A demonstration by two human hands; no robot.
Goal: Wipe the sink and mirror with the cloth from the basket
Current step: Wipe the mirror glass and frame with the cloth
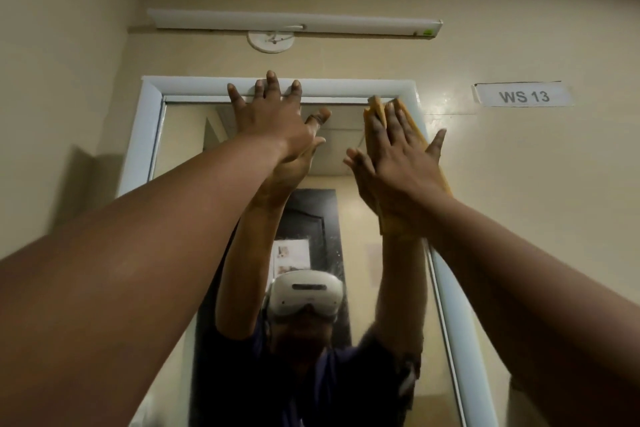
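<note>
Your right hand (398,149) presses the yellow cloth (410,125) flat, fingers straight, on the mirror (194,135) at upper right; your left hand (273,118), fingers spread, braces on the frame (346,87).

Yellow cloth (412,135) flat against white-framed mirror (187,135) — upper right corner.
</note>
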